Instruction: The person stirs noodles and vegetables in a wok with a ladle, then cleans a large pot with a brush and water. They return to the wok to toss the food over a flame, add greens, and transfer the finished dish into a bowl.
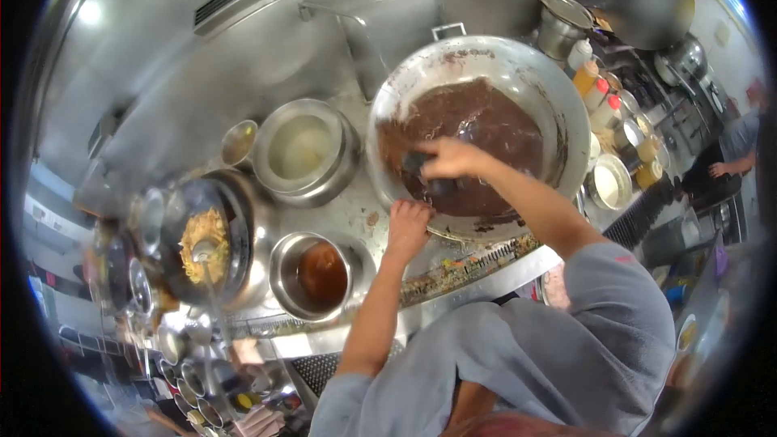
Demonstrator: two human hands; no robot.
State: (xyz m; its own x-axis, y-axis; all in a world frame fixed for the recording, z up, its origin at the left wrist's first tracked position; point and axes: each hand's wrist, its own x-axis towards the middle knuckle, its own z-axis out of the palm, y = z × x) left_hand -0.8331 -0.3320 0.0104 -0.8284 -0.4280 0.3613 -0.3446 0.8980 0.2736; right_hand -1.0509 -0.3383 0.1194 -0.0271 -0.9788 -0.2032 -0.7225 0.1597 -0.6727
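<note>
A large metal pan (571, 105) holds a thick dark brown mixture (477, 121), some of it smeared up the inner wall. My right hand (455, 159) is closed around a black-handled tool (441, 186) over the near left part of the mixture. The tool's lower end is hidden, so its kind does not show. At the pan's near left rim is my left hand (410, 222), its fingers bent over the edge and gripping it.
Left of the pan stand a pot of pale liquid (299, 150), a pot of brown sauce (320, 275) and a wok with noodle-like food (202, 243). Squeeze bottles (595, 89) line the right. Another person (736, 154) is at far right. Food scraps lie along the counter's front edge (453, 271).
</note>
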